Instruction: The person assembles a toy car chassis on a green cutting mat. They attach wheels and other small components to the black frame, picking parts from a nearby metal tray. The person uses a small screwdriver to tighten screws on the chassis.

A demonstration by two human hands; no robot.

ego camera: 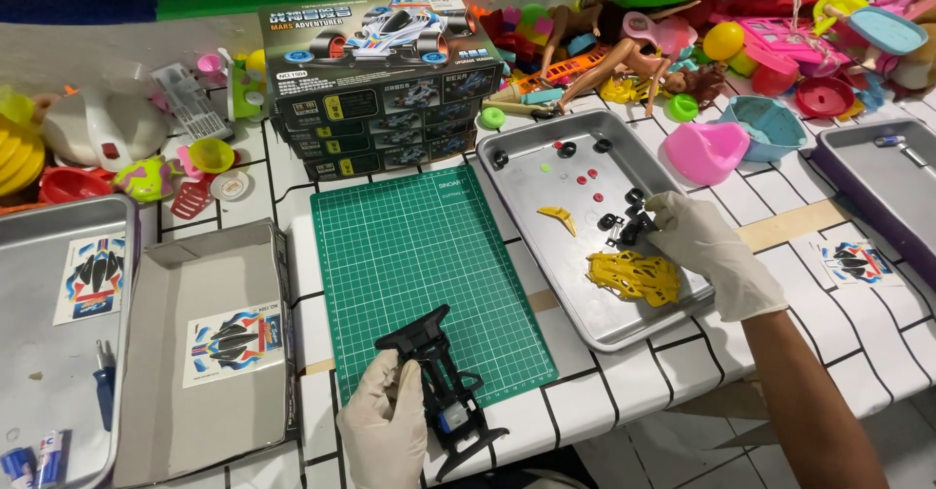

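My left hand (384,429), in a white glove, grips a black toy car chassis (444,386) at the near edge of the green cutting mat (419,255). My right hand (707,247), also gloved, reaches into the metal tray (585,318) and pinches a small black plastic part (632,228) among loose black wheels (608,221). A yellow car body frame (634,276) lies in the tray just below that hand. A yellow curved piece (558,218) and small red and green bits (585,177) lie further back in the tray.
Stacked toy car kit boxes (385,79) stand behind the mat. An open grey box lid with a sticker sheet (232,343) and another metal tray (58,313) sit at left. Colourful plastic toys and dolls (682,50) crowd the back; a third tray (877,187) is at right.
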